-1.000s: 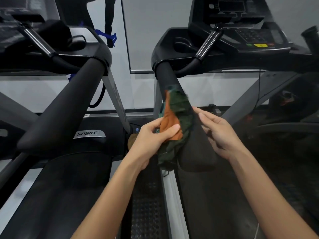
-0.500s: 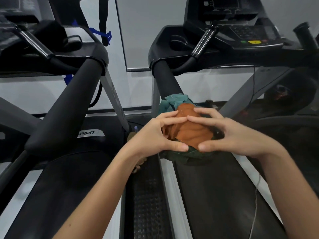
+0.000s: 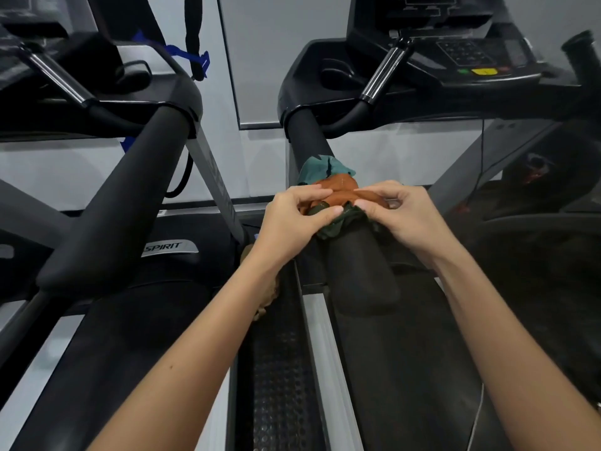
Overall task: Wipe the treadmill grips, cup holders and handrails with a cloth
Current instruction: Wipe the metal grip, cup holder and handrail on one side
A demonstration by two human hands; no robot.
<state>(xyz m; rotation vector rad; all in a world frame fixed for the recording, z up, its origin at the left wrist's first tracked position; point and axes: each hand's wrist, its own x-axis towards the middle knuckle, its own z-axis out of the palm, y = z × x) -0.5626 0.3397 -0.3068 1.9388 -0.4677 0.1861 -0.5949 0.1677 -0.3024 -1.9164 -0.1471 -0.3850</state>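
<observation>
Head view: I note the cloth [image 3: 335, 190], a crumpled bundle of orange, teal and dark green fabric, bunched over the black padded handrail [image 3: 357, 265] partway along its length. My left hand [image 3: 292, 219] pinches it with curled fingers. My right hand [image 3: 400, 216] pinches the opposite side likewise.

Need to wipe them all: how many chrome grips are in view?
2: left chrome grip at upper left; right chrome grip right of centre, beyond the cloth. Others may be hidden.
</observation>
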